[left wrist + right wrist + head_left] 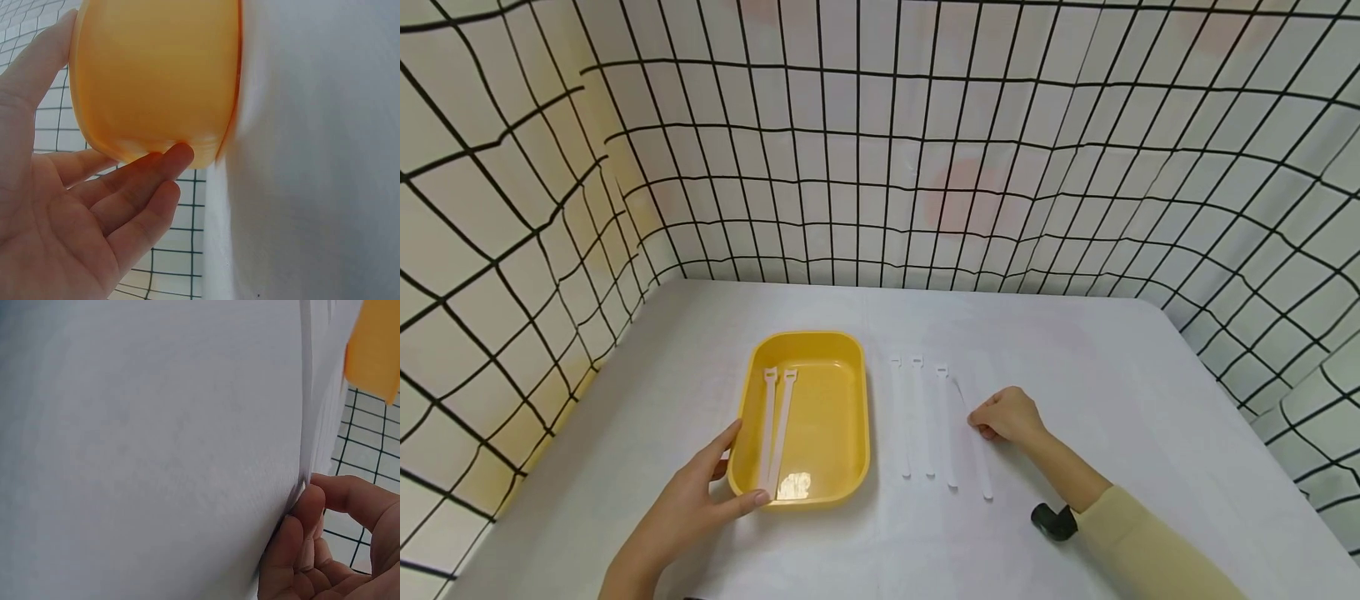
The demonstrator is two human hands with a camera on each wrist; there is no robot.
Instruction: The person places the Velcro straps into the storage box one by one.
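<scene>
My left hand holds the near left corner of a yellow tray, thumb on the rim and fingers along the outer side. In the left wrist view the fingertips touch the wall of the tray. Two white cable straps with slotted heads lie in the tray; one is the strap. Right of the tray, my right hand pinches another white cable strap near its upper part. The right wrist view shows this strap between thumb and finger. Its held section is partly hidden by the fingers.
Three more white cable straps lie side by side between tray and right hand, among them the middle strap. A white cloth covers the table. Black wire grid encloses its back and sides. A dark device sits at the right wrist.
</scene>
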